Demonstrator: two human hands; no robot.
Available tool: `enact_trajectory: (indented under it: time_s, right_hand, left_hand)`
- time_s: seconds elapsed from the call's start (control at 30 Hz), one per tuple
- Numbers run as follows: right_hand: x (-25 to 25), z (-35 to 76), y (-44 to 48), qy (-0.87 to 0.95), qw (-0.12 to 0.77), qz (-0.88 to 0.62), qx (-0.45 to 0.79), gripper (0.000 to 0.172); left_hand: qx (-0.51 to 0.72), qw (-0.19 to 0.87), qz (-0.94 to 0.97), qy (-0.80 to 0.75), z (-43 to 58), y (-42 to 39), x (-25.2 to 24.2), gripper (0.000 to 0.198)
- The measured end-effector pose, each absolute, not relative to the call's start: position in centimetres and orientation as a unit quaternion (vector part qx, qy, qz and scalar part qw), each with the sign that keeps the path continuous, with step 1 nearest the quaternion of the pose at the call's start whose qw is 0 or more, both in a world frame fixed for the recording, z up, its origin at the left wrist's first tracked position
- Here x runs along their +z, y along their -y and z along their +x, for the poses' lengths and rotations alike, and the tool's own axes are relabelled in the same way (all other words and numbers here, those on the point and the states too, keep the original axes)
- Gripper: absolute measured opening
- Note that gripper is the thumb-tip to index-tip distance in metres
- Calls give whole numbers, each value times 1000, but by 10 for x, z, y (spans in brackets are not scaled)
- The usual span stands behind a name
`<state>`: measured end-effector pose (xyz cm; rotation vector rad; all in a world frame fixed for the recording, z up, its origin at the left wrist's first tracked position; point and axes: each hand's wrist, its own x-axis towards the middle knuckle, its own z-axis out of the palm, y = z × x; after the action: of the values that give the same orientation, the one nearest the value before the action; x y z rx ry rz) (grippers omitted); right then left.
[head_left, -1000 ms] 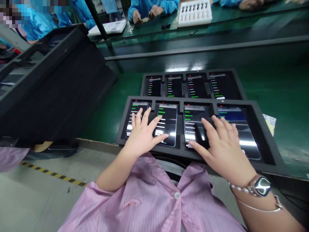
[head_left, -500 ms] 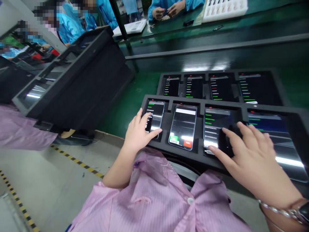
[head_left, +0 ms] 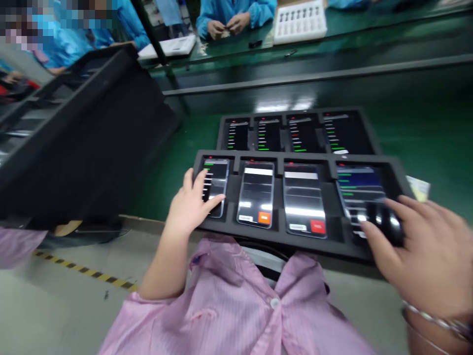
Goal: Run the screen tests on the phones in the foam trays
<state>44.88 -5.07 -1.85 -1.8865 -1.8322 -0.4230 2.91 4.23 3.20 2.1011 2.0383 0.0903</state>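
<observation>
Several lit smartphones lie face up in the slots of a black foam tray (head_left: 231, 227) close to my body. My left hand (head_left: 188, 202) rests with spread fingers over the leftmost phone (head_left: 218, 182), covering its left side. Over at the right end, my right hand (head_left: 424, 241) hovers with fingers apart at the rightmost phone (head_left: 356, 187), hiding its lower right part; whether it touches the glass I cannot tell. Between my hands, one phone (head_left: 256, 192) shows an orange button and another phone (head_left: 305, 197) a red one.
Behind stands a second black tray (head_left: 253, 140) of phones with lists of text. A tall stack of black trays (head_left: 92, 128) rises at left. Across the green bench (head_left: 414, 123), a co-worker's hands (head_left: 229, 24) are busy near a white parts tray (head_left: 300, 22).
My right hand has moved right from the third phone to the rightmost one. The third phone's screen now shows a red button instead of text lines. The view has shifted right.
</observation>
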Motion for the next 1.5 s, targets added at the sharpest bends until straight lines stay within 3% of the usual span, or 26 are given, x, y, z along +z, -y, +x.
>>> enact_trajectory:
  time_s: [0.13, 0.33, 0.5, 0.6, 0.73, 0.8, 0.9, 1.1, 1.37, 1.5]
  right_hand:
    - [0, 436, 51, 696, 244, -666, -112, 56]
    - [-2, 434, 59, 673, 182, -714, -70, 70]
    - [4, 445, 53, 675, 176, -716, -28, 70]
    - [27, 455, 16, 678, 217, -702, -30, 70]
    - [50, 458, -65, 689, 192, -699, -19, 58]
    - [46, 453, -99, 690, 159, -706, -1, 49]
    - [26, 448, -125, 674, 136, -726, -10, 49]
    - [14, 432, -134, 685, 158, -710, -38, 56]
    - [10, 352, -152, 751, 167, -639, -24, 47]
    - [39, 365, -137, 743, 210, -635, -33, 51]
  left_hand:
    - [9, 95, 705, -703, 30, -43, 31, 75]
    - [63, 110, 699, -704, 27, -40, 23, 86]
    - [98, 127, 712, -684, 18, -39, 23, 88]
    - [106, 108, 759, -633, 24, -63, 41, 77]
    - [127, 72, 831, -536, 56, -128, 60, 59]
    - [109, 37, 831, -545, 72, -157, 57, 56]
    - [102, 11, 815, -571, 80, -181, 37, 56]
    - [128, 12, 818, -561, 90, -182, 21, 60]
    - [144, 48, 854, -497, 182, -158, 16, 47]
    - [187, 55, 838, -509, 160, -163, 29, 54]
